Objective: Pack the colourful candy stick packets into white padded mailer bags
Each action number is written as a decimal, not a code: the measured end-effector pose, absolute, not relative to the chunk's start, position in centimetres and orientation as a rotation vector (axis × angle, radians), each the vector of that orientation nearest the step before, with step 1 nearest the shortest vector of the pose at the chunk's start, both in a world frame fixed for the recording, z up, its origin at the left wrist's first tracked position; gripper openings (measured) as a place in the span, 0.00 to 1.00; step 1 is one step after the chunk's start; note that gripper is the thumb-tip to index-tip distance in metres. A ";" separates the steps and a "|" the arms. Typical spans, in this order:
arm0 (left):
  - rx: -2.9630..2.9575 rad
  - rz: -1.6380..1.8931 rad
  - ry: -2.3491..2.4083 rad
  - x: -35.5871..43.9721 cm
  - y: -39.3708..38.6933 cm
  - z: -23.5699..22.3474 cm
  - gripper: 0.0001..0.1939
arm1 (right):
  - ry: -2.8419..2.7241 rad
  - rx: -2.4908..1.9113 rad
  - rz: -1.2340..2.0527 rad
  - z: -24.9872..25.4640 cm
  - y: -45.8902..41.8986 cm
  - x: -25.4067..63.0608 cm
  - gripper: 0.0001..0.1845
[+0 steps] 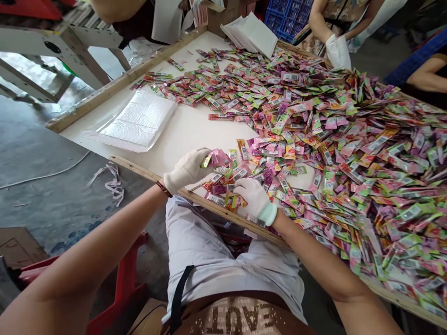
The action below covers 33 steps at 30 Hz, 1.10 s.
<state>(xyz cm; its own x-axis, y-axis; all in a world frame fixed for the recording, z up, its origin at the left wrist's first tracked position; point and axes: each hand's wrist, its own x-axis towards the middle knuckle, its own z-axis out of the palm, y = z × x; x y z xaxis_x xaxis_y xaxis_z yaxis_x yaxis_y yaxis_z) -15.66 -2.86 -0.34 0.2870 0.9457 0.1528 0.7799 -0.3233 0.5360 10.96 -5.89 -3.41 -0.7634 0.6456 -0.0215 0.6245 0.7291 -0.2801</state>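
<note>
My left hand, in a white glove, is closed around a few stick packets, pink and green, just above the near part of the table. My right hand, gloved in white with a mint cuff, reaches down into loose packets by the near wooden edge. Its fingers are curled at an orange and green packet; its fingertips are partly hidden. Between and beyond both hands spreads a large heap of small printed stick packets in pink, purple, green and orange.
A white bubble mailer lies on the white tabletop at left, and more mailers sit at the far edge. A wooden rim borders the table. Across it, another person's hand holds a white bag. A red stool stands below left.
</note>
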 end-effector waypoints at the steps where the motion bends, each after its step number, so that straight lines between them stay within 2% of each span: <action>1: 2.197 0.665 1.566 -16.0 -2.4 -0.1 0.09 | -2.821 -1.040 0.423 -3.3 -6.0 11.2 0.21; 8: 2.160 0.673 1.581 -15.0 -0.9 0.6 0.10 | -3.066 -1.181 0.281 -2.8 -5.9 6.3 0.19; 12: 2.196 0.646 1.584 -15.7 -1.5 0.5 0.08 | -3.042 -1.061 0.358 -1.7 -6.3 7.8 0.18; 15: 2.284 0.587 1.577 -16.8 -1.7 -0.1 0.09 | -2.937 -0.991 0.344 0.0 -5.7 12.0 0.25; 18: 2.418 0.454 1.464 -16.6 -1.5 -1.0 0.12 | -2.980 -1.031 0.195 1.0 -3.8 15.1 0.35; 21: 2.551 0.354 1.303 -15.2 -1.3 -2.2 0.13 | -3.155 -1.163 0.045 0.6 -1.7 15.2 0.39; 23: 2.600 0.319 1.279 -14.5 -1.4 -2.8 0.12 | -3.224 -1.289 0.018 -0.1 -0.9 14.4 0.35; 27: 2.529 0.350 1.450 -15.0 -2.7 -2.3 0.11 | -3.204 -1.467 0.073 -0.4 -0.9 14.1 0.19; 30: 2.252 0.528 1.719 -16.3 -3.9 -0.6 0.10 | -3.040 -1.466 0.024 0.7 -1.4 15.3 0.17; 33: 1.972 0.628 1.797 -16.3 -4.6 0.6 0.09 | -2.888 -1.186 0.032 1.8 -1.4 15.5 0.14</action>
<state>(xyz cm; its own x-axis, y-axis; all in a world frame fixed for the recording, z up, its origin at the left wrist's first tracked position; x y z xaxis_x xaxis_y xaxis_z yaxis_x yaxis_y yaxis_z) -16.26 -4.59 0.59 0.0733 0.9955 0.0606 0.8166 -0.0948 0.5694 15.53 -1.44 1.75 -0.7112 0.7029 0.0098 0.7025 0.7112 -0.0262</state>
